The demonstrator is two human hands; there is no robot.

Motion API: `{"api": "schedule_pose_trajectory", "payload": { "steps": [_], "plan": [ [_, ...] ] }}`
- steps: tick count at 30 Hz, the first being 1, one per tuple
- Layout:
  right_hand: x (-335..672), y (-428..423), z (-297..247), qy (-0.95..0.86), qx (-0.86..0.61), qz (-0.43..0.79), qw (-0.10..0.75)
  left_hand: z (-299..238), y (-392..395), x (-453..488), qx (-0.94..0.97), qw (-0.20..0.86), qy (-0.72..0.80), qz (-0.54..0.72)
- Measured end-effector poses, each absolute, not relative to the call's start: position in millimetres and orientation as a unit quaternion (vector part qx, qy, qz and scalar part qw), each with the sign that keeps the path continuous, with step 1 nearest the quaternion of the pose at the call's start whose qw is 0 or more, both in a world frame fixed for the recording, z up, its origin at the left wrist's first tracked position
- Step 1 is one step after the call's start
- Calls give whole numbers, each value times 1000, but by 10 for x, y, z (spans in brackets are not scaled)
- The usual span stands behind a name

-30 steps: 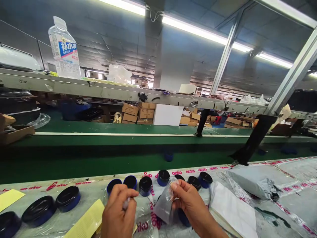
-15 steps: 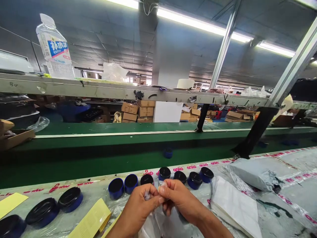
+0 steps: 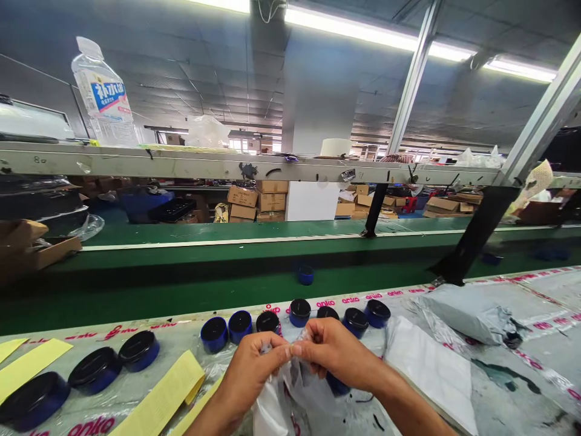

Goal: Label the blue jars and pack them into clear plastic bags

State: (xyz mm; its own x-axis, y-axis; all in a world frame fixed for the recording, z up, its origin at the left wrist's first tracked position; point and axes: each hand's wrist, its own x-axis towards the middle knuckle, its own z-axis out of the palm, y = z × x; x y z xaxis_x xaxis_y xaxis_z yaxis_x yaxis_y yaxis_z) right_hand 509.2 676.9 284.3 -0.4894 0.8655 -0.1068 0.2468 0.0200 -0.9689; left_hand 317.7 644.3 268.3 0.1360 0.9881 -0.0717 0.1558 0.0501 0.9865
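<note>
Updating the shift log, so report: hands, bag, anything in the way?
Left hand, right hand together, pinching translucent plastic bag. Contents not discernible. Black-topped blue cylinders close beyond hands.

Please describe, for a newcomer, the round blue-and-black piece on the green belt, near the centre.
Find the long green belt behind the grey, plastic-covered worktable. Near the picture's centre sits a round, black-topped blue piece. It stands alone there; its closest lookalikes are on the worktable.

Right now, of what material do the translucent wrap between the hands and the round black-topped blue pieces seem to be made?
Translucent wrap: probably thin, faintly shiny plastic film, wrinkled and partly see-through.
Round black-topped blue pieces: likely hard plastic, glossy by their highlights; coated metal remains possible.
</note>
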Motion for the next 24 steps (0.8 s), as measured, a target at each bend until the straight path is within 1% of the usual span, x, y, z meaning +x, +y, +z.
{"api": "schedule_pose_trajectory", "payload": {
  "steps": [6,10,13,15,19,24],
  "plan": [
    [5091,6723,2861,-649,-398,589,269,2688,6388,3238,511,528,523,433],
    [5083,6707,2825,-631,-396,604,284,2661,6348,3297,491,523,522,462],
    [5074,6698,2801,-601,-375,647,283,2626,6326,3334,486,526,516,469],
    [5057,6685,2791,-576,-370,663,305,2605,6312,3357,502,504,521,472],
    [4989,6643,2783,-559,-401,632,357,2541,6295,3391,533,447,536,478],
    [4953,6633,2765,-573,-409,612,361,2436,6293,3356,489,485,543,480]
  ]
}}
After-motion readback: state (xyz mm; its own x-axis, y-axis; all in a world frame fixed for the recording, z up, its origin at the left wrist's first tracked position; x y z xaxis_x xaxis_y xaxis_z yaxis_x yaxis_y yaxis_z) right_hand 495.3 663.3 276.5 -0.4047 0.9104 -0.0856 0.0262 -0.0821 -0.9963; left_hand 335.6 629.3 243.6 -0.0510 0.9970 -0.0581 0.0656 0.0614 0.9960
